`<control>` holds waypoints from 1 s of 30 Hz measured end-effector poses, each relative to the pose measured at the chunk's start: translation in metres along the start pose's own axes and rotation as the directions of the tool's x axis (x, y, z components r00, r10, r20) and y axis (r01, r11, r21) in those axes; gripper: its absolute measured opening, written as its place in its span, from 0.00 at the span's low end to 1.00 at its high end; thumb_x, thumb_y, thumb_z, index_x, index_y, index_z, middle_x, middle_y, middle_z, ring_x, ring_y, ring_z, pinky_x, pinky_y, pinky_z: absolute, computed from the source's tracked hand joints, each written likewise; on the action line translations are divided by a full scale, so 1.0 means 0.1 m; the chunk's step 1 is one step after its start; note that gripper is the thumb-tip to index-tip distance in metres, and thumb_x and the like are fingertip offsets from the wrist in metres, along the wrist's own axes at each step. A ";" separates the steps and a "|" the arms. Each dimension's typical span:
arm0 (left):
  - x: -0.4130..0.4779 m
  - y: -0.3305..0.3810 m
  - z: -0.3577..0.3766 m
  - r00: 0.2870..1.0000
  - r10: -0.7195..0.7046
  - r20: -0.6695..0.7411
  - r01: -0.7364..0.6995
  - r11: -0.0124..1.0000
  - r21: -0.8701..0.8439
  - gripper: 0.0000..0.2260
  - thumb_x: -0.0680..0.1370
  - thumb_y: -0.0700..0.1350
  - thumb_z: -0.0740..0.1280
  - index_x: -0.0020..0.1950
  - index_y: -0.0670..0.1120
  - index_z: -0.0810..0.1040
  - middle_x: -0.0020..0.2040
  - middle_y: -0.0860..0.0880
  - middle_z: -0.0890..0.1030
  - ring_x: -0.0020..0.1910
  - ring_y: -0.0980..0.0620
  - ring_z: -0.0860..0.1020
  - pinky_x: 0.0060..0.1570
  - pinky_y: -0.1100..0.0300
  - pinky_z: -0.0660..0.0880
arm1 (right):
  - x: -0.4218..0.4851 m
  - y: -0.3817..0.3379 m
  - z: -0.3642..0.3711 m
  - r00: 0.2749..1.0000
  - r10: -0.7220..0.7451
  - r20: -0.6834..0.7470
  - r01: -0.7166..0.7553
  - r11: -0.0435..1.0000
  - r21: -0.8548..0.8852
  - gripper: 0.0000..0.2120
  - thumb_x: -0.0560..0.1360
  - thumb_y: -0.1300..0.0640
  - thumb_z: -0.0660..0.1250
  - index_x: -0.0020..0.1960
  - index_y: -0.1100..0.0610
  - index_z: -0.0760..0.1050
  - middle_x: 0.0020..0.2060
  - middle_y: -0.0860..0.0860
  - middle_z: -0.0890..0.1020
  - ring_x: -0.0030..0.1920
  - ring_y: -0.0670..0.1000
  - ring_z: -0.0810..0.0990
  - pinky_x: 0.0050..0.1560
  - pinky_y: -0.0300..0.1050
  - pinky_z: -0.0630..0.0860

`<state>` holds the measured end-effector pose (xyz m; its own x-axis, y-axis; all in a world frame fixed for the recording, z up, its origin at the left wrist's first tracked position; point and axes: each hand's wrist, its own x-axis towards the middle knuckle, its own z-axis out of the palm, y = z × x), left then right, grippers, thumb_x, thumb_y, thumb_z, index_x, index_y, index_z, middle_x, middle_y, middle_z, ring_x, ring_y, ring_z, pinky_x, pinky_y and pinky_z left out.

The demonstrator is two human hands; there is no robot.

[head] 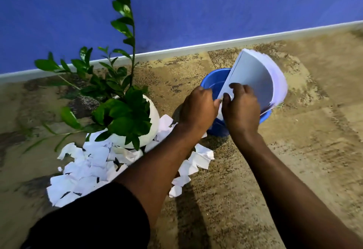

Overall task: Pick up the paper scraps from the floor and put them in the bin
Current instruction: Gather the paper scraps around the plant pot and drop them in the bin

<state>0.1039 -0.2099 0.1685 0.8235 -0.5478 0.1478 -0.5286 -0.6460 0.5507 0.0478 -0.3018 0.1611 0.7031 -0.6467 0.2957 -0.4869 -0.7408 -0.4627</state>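
Left hand [198, 108], right hand [242, 109] pinch paper [252, 78] (over bin [214, 78]).

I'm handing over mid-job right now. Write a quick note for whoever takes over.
Left hand: appears to pinch the lower corner of the sheaf of paper.
Right hand: grips the sheaf's lower edge.
Sheaf: curved, standing in the blue bin, its top sticking out.
Paper scraps: a large pile on the floor beside the white plant pot, left of the bin.
Done: the sheaf is partly in the bin.
Left: gather the whole floor pile into the bin.
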 end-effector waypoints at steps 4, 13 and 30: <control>-0.33 -0.25 0.07 0.987 0.034 -0.160 -0.048 0.995 -0.088 0.13 0.77 0.46 0.65 0.60 0.43 0.78 0.56 0.44 0.80 0.51 0.45 0.79 0.46 0.54 0.76 | -0.30 -0.02 0.01 0.992 -0.025 -0.125 0.046 0.985 0.169 0.10 0.75 0.60 0.65 0.55 0.60 0.78 0.50 0.58 0.80 0.46 0.59 0.79 0.45 0.46 0.71; -1.22 -1.17 0.72 0.938 -0.305 0.166 0.290 0.951 0.107 0.14 0.78 0.48 0.65 0.61 0.45 0.78 0.59 0.45 0.80 0.55 0.47 0.79 0.50 0.58 0.75 | -1.21 0.37 0.76 0.961 0.165 0.222 -0.208 0.960 0.186 0.05 0.71 0.64 0.66 0.45 0.61 0.80 0.41 0.57 0.83 0.41 0.57 0.80 0.39 0.40 0.67; -1.40 -1.35 1.24 0.884 -0.293 0.365 0.145 0.913 0.382 0.22 0.75 0.57 0.67 0.66 0.51 0.71 0.60 0.44 0.74 0.58 0.47 0.75 0.49 0.57 0.75 | -1.37 0.72 1.38 0.797 0.117 0.592 0.051 0.964 -0.259 0.12 0.79 0.57 0.60 0.62 0.57 0.72 0.54 0.59 0.77 0.45 0.59 0.81 0.41 0.50 0.77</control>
<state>0.0340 -0.1115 -0.0281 0.8074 -0.4889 -0.3303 -0.4418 -0.8720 0.2106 -0.0122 -0.2418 -0.0280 0.8106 -0.4949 -0.3132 -0.5680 -0.7946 -0.2144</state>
